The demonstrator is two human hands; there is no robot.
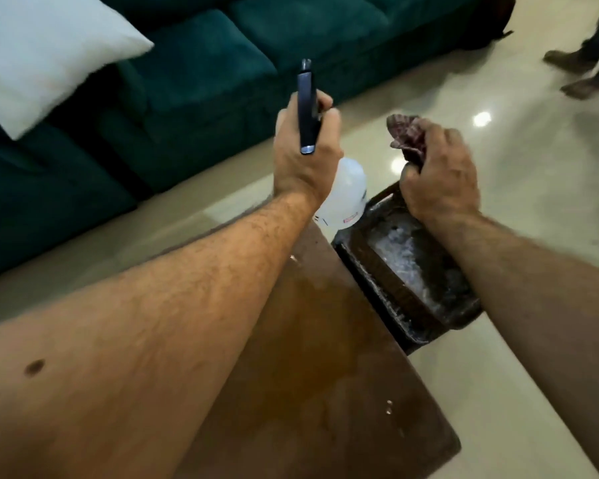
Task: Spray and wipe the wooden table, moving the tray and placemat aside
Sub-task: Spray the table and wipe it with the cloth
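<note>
While the wooden table (308,340) lies bare with the tray (412,271) at its far right edge, the left hand (305,150) grips the spray bottle (343,191) and the right hand (440,174) clutches a cloth (405,133), so spraying looks under way and wiping should follow.

My left hand (305,157) grips the spray bottle (343,195) by its dark blue head, my right hand (440,178) clutches a maroon cloth (407,134) above the dark tray (408,271), which overhangs the wooden table's (325,375) edge.
</note>
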